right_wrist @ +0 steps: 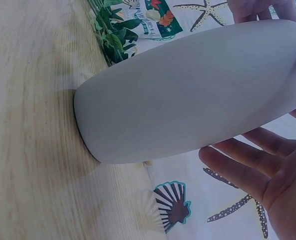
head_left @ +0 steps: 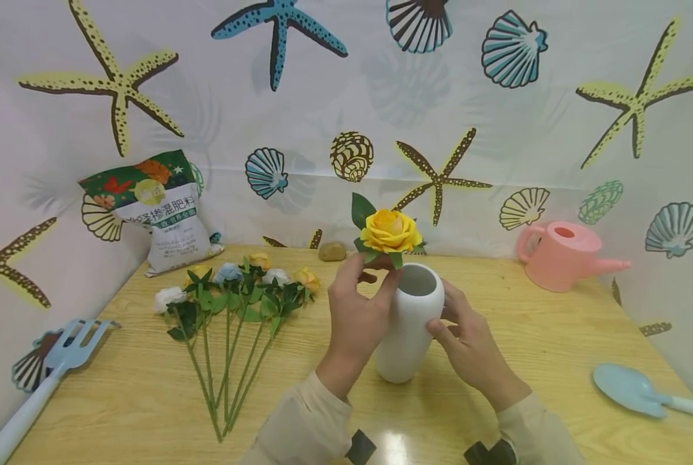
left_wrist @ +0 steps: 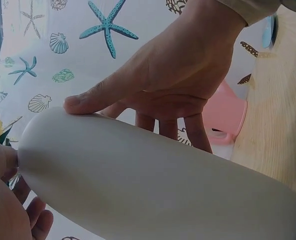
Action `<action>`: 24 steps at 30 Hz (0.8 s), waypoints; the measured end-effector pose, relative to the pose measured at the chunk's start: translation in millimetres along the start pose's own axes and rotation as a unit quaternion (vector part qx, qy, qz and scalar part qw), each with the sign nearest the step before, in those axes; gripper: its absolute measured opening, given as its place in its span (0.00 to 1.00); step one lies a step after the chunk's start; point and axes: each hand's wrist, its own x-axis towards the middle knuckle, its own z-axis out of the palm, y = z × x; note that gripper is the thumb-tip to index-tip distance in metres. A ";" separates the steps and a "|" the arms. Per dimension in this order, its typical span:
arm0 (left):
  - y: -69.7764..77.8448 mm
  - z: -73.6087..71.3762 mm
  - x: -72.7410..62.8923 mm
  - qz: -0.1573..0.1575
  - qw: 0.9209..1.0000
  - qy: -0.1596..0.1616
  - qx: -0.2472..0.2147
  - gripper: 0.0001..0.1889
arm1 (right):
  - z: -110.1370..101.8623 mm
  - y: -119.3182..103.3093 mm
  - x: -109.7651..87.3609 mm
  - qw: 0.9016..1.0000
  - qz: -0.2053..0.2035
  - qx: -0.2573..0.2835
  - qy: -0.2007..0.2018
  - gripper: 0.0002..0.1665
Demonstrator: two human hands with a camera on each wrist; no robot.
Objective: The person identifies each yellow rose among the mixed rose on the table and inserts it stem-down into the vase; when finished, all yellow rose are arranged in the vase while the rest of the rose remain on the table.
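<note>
A white vase (head_left: 407,329) stands at the middle of the wooden table, its mouth facing up. My right hand (head_left: 468,342) holds it from the right, thumb in front and fingers round the far side; the right wrist view shows those fingers along the wall. At the rim's left, my left hand (head_left: 358,316) pinches a yellow artificial rose (head_left: 390,230) just under its bloom. Green leaves ring the flower. The rose's stem is hidden behind the hand and vase. In the left wrist view, the left hand (left_wrist: 8,200) sits right at the vase's top end.
Several artificial roses (head_left: 228,316) in white, blue and yellow lie left of the vase. Behind them leans a fertilizer bag (head_left: 174,226), with a stone (head_left: 332,251) nearby. A pink watering can (head_left: 561,258) stands back right. A blue fork (head_left: 61,361) and shovel (head_left: 631,389) lie at the sides.
</note>
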 end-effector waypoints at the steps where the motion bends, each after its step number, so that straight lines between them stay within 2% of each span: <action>1: 0.2 0.7 -0.4 -0.011 1.000 0.001 -0.003 0.08 | 0.0 0.0 -0.1 1.000 0.000 -0.001 0.000 0.34; 7: 2.3 3.6 -1.9 -0.076 0.997 0.013 -0.032 0.09 | -0.8 -0.3 -0.2 1.000 0.009 -0.002 -0.005 0.34; 12: 2.4 4.3 -1.4 -0.112 0.993 0.016 -0.044 0.09 | -0.1 -1.1 0.1 1.000 0.009 -0.007 -0.007 0.35; 19: 2.8 1.2 -2.1 -0.145 0.988 0.020 -0.057 0.10 | 2.3 -1.5 1.0 1.000 -0.001 -0.005 -0.002 0.35; 24: 0.2 -3.3 -2.4 -0.145 0.987 0.010 -0.068 0.10 | 0.8 -1.2 0.5 1.000 -0.001 -0.010 0.004 0.34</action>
